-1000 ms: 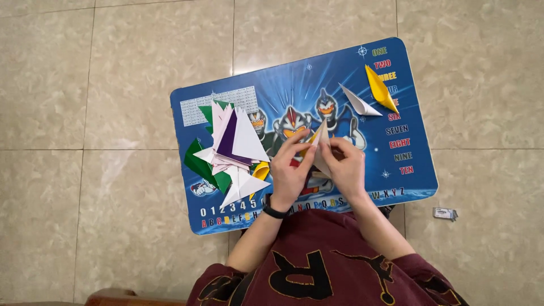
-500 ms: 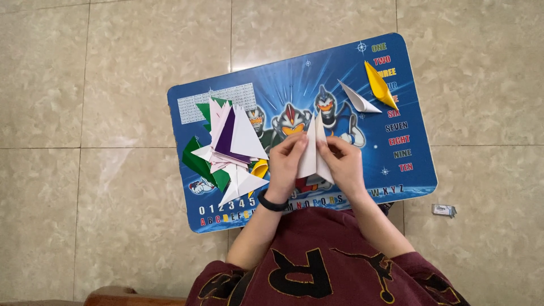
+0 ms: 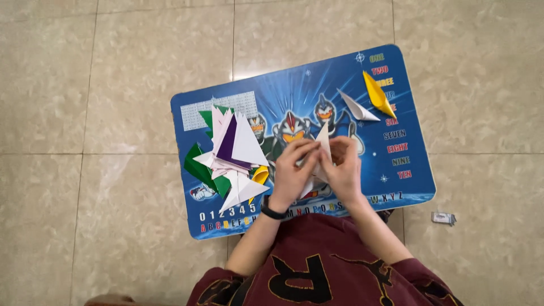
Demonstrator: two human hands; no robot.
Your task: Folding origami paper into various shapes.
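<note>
Centrally, a white folded paper [image 3: 322, 154] is pinched over the blue printed table [image 3: 396, 187] by the fingers of the left hand [image 3: 292, 173] and right hand [image 3: 344, 170]. Folded paper is piled [image 3: 232, 153] at left; white [image 3: 357, 106] and yellow [image 3: 378, 95] folded pieces lie top right. A small grey packet [image 3: 443, 218] lies on the floor.

Bright, even indoor light with soft, faint shadows. A pale glare patch sits on the tiled floor [image 3: 249, 72] just above the blue table [image 3: 396, 187]'s top edge. Both hands over the table are slightly motion-blurred; floor lines near the table look straight
</note>
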